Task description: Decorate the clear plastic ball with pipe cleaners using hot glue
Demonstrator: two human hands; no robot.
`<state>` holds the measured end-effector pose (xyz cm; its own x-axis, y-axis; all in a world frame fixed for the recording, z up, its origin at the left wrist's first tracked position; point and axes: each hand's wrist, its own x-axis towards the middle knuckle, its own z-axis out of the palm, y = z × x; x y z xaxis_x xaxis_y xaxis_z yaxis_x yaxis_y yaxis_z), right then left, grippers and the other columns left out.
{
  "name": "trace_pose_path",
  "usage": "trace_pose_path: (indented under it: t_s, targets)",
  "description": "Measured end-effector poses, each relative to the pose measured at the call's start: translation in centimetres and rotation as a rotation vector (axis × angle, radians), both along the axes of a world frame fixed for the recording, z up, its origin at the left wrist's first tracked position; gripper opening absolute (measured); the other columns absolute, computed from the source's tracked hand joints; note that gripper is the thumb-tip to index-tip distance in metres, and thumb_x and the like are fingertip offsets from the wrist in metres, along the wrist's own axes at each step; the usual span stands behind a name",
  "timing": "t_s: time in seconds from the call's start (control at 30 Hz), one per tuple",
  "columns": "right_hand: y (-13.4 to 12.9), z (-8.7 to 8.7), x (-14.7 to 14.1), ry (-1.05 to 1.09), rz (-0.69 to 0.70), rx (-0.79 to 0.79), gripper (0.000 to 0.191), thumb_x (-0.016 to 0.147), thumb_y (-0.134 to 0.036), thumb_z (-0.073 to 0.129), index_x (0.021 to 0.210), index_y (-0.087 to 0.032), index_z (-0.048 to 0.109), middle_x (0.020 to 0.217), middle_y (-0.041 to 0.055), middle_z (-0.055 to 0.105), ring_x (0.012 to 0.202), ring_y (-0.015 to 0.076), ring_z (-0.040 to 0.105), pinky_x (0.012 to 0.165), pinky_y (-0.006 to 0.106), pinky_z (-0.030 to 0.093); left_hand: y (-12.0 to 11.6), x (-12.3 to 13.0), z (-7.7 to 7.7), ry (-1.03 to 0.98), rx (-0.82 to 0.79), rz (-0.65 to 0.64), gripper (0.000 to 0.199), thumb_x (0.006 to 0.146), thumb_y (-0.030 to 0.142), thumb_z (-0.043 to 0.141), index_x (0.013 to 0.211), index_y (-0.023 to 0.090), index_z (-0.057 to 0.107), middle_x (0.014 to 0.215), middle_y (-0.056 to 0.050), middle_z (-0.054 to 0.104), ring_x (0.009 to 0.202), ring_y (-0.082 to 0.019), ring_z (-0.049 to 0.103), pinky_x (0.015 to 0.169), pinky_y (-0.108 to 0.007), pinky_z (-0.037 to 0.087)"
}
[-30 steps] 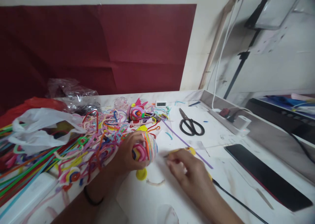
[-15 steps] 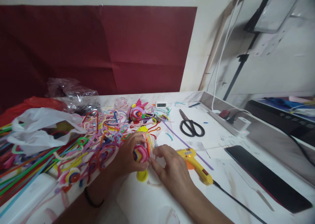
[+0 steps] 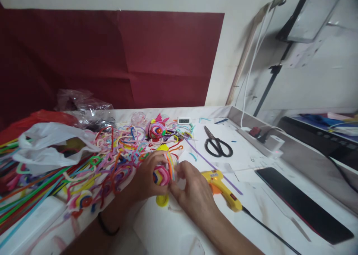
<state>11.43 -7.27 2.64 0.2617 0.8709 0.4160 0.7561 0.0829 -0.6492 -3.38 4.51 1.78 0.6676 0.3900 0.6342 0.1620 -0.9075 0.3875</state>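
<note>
A round craft piece (image 3: 162,176) of coiled pink, yellow, blue and orange strips is between my hands. My left hand (image 3: 148,176) wraps round its left side, thumb below and fingers above. On its right edge, my right hand (image 3: 192,187) has thumb and fingertips pinched together against the striped rim. Yellow parts (image 3: 162,200) show under the piece and just above it. To the right of my right hand lies a yellow glue gun (image 3: 223,189) with a black cord.
Black-handled scissors (image 3: 218,146), a purple strip (image 3: 212,167) and a dark phone-like slab (image 3: 302,202) lie on the right. Tangled colourful strips (image 3: 123,143) and a white plastic bag (image 3: 53,143) cover the left. A finished-looking coiled fish (image 3: 157,130) sits behind.
The camera view has shifted slightly. My right fingers have bent in a little closer against the rim, while my left hand keeps its hold on the coiled piece.
</note>
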Motion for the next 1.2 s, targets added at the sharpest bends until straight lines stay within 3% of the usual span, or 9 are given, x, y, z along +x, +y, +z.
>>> trace_pose_path:
  t_s: [0.13,0.37,0.87,1.2]
  targets:
    - [0.1,0.4,0.4,-0.113,0.120,0.171,0.026,0.081,-0.011,0.057,0.106,-0.016,0.060,0.101,0.0119,0.058,0.094,0.0290,0.056,0.079,0.044,0.050,0.2,0.0,-0.4,-0.007,0.020,0.014,0.062,0.055,0.016,0.076,0.111,0.024,0.050,0.125,-0.014,0.062,0.120,-0.035,0.060,0.100,-0.052,0.050]
    - [0.3,1.3,0.8,-0.298,0.228,0.197,0.035,0.086,-0.010,0.054,0.118,-0.019,0.065,0.114,0.0153,0.060,0.104,0.0320,0.054,0.084,0.050,0.048,0.1,0.0,-0.4,-0.005,0.045,0.012,0.064,0.054,0.013,0.075,0.111,0.024,0.047,0.122,-0.012,0.061,0.119,-0.034,0.060,0.099,-0.051,0.050]
    - [0.4,1.2,1.1,-0.262,0.247,0.154,0.027,0.083,-0.009,0.056,0.105,-0.019,0.068,0.117,0.0109,0.066,0.103,0.0301,0.055,0.086,0.047,0.045,0.0,0.1,-0.5,-0.014,0.005,0.006,0.067,0.054,0.011,0.077,0.112,0.026,0.047,0.126,-0.011,0.060,0.120,-0.032,0.059,0.101,-0.050,0.049]
    - [0.6,0.3,0.8,-0.158,0.231,0.231,0.024,0.078,-0.005,0.057,0.094,-0.020,0.066,0.110,0.0100,0.066,0.098,0.0296,0.055,0.083,0.047,0.045,-0.1,0.2,-0.3,-0.040,0.013,0.030,0.061,0.053,0.016,0.075,0.108,0.026,0.051,0.118,-0.009,0.064,0.115,-0.033,0.062,0.099,-0.049,0.051]
